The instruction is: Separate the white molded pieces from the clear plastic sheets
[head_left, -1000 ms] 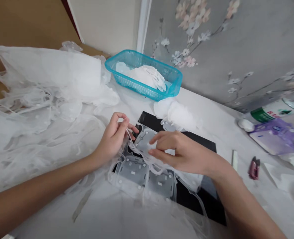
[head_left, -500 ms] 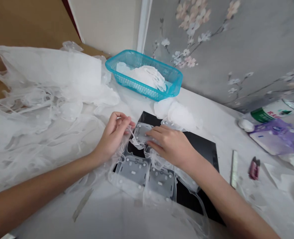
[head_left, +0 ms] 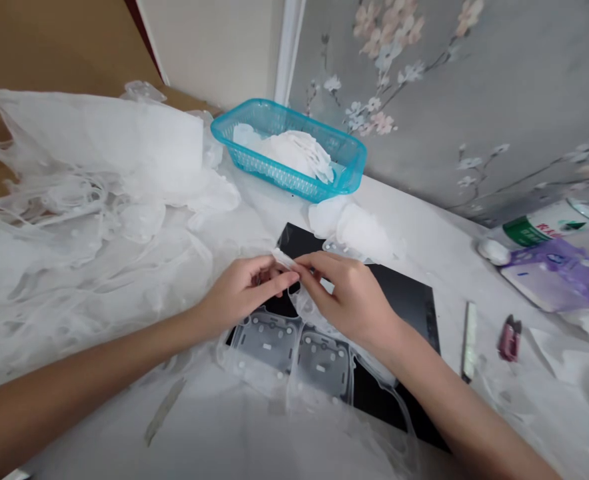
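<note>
A flat black rectangular board (head_left: 409,297) lies on a white table (head_left: 409,223), before a blue plastic basket (head_left: 269,171) holding thin white pieces (head_left: 299,153). Translucent rectangular plastic sheets (head_left: 267,348) lie across the board's near left edge. Left of it spreads a translucent white plastic heap (head_left: 104,220); right lie small dark red snips (head_left: 510,339), with a purple plastic packet (head_left: 552,270) behind them.

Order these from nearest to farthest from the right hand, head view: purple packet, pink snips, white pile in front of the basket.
1. White pile: just beyond the right hand.
2. Pink snips: to the hand's right.
3. Purple packet: right, further back.
</note>
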Motion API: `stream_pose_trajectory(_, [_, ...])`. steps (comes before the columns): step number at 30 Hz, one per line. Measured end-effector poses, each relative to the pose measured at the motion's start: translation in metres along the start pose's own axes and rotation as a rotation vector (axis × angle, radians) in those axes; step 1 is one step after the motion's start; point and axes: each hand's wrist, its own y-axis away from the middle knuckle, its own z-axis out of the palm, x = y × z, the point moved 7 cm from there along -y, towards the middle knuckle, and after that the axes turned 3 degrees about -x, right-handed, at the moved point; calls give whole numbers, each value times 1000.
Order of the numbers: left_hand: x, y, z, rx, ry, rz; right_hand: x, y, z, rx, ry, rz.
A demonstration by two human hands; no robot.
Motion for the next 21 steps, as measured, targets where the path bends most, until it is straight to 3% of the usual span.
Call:
stream_pose_trajectory(7, [4, -1, -2, 29, 85, 87, -4, 1, 0, -57, -37, 23])
stream_pose_trajectory(15, [17, 3, -1, -5, -89, 223, 6, 1, 3, -110, -383, 179])
stream_pose_trajectory(21, [21, 3, 0, -20, -104, 262, 10, 1, -2, -102, -396, 194])
